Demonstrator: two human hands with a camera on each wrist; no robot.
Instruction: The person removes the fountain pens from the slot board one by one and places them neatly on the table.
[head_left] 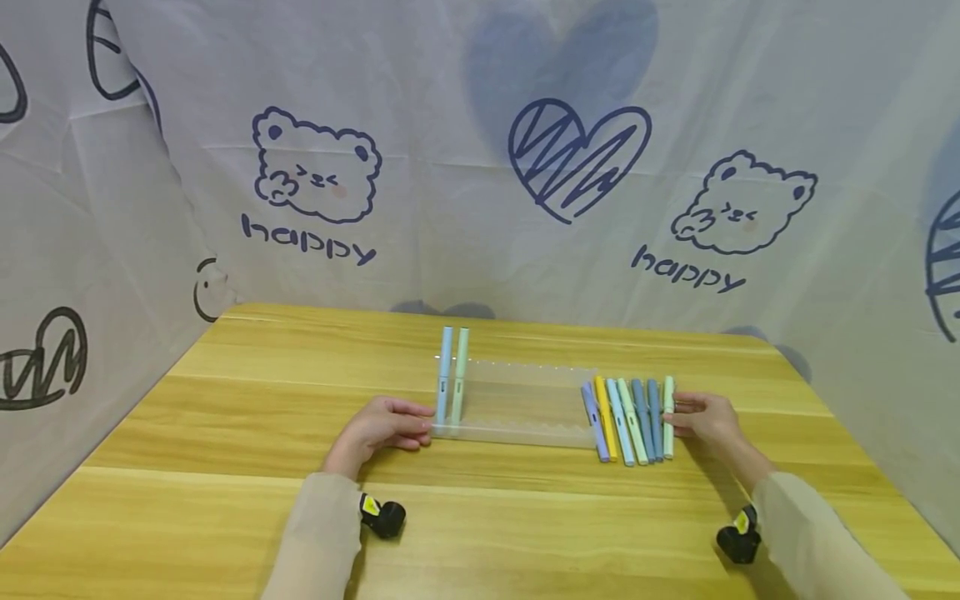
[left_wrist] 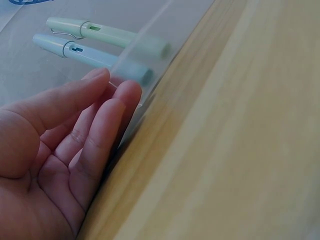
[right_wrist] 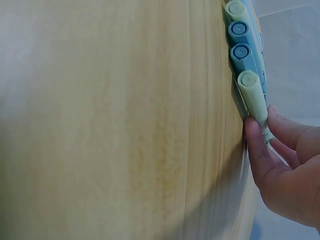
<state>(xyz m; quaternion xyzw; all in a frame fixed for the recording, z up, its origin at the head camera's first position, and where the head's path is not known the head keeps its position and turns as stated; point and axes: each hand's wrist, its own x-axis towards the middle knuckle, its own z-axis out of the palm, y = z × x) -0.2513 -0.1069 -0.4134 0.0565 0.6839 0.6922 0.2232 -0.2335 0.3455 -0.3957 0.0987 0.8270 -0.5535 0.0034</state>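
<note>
Hanging behind everything, a printed cloth (head_left: 450,279) — creased, soft, drawn with bears and hearts. Wood-grain table (head_left: 525,517) below, smooth. Toward its far edge, about midway between left and right edges: a clear rack (head_left: 525,404), thin plastic, scalloped along the long sides. Looks light and stiff, likely to slide if nudged; best steadied by an end.

Left hand (head_left: 386,423) at the rack's near left corner, thumb and fingertips nearly closed in a light pinch on the rim.

Right hand (head_left: 705,418), right of the rack, has thumb and fingers closed around a pale green pen (head_left: 668,421), outermost on the table. Judged light, rigid, a little slippery; mid-barrel seems the sound hold, clear of both ends.

Just beside it, a row of six pens (head_left: 632,425) — purple, yellow, pale blue, green, two slate blue — slanting beside the rack's right end. At its left end lie a blue pen (head_left: 445,379) and a green pen (head_left: 459,379). Smooth round barrels; smallest detail, a wire clip (left_wrist: 67,34).
</note>
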